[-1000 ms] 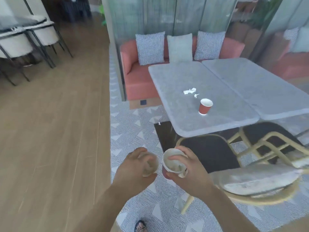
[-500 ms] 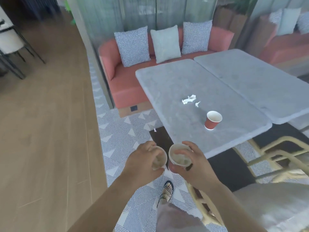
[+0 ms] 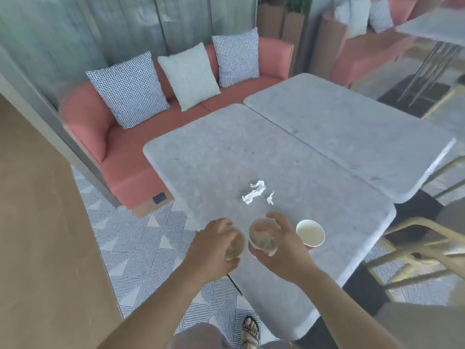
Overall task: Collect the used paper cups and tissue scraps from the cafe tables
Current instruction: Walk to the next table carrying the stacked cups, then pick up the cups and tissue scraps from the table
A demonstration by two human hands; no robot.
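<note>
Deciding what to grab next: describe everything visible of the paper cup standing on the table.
The standing cup is paper, white inside, with a sliver of red outer wall showing under its rim. It stands upright, mouth up, apparently empty, on the grey table near its front edge, just right of the right hand, which holds a stained cup.

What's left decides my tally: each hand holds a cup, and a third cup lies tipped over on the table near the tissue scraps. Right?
Not tipped: the head view shows the third cup upright on the table near the scraps. The left hand holds a cup, the right hand another.
</note>
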